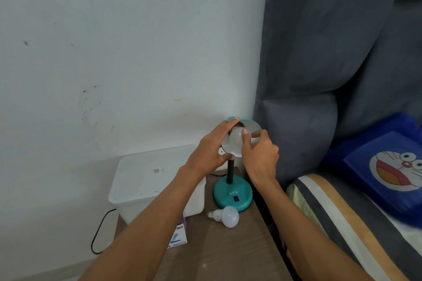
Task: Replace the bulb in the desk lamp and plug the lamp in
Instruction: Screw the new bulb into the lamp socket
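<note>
Got my left hand (pixel 212 146) gripping the lamp shade (pixel 249 124) steady while my right hand (pixel 258 150) pinches the bulb (pixel 236 136) in the socket, lamp near the counter (pixel 217 253) back right corner, so gentle straight twists, no cross-threading.

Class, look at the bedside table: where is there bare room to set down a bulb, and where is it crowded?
Free: the near table top, bordered by the loose bulb, the small carton and the table's right edge. Crowded: the far end, where the white box and the lamp base stand side by side, with the left hand and right hand at the lamp shade.
</note>
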The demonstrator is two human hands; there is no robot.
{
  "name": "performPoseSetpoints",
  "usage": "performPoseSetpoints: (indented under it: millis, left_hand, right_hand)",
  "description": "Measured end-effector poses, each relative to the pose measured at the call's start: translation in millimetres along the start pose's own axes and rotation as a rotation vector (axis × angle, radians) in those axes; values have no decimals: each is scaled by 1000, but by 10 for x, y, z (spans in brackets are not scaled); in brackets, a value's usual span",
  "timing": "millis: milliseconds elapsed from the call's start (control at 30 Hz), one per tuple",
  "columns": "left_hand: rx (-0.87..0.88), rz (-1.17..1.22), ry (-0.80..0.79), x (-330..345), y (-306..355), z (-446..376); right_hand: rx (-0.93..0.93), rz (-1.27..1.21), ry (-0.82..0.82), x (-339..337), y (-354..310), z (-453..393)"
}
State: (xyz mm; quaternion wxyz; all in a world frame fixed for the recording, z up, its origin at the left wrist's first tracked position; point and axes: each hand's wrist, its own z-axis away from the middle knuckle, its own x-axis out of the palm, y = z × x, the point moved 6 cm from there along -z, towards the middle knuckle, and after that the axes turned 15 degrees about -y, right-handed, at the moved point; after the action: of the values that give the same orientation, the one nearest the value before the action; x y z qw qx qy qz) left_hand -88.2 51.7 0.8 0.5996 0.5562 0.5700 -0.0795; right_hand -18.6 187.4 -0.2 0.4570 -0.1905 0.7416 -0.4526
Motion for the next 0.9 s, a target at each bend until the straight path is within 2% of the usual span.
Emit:
performPoseSetpoints:
  millis: [200,333,433,533,600,667,733,900]
  left_hand:
    - [0,3,4,5,-30,-20]
    - [0,-6,13,15,-8,-11]
    - [9,-9,12,12,-7,-9]
    - [8,-10,1,20,-12,-12]
    - [6,-3,0,19,-23,-13]
    - [4,19,5,6,-45,-11]
    - [-2,20,2,2,-49,-2]
    - [-10,17,-7,-4,-45,-4]
  right_hand:
    - [8,13,-144,42,2,-19]
    - [110,-143,-142,90,107,-30]
    - [130,-22,-93,38,67,11]
    - [-55,36,-13,-33,-67,49]
    - [-198,81,-28,11,-145,56]
    - [-239,127,-72,65,-132,40]
    - [-220,152,-106,88,-86,26]
    - [0,22,-125,40,31,-28]
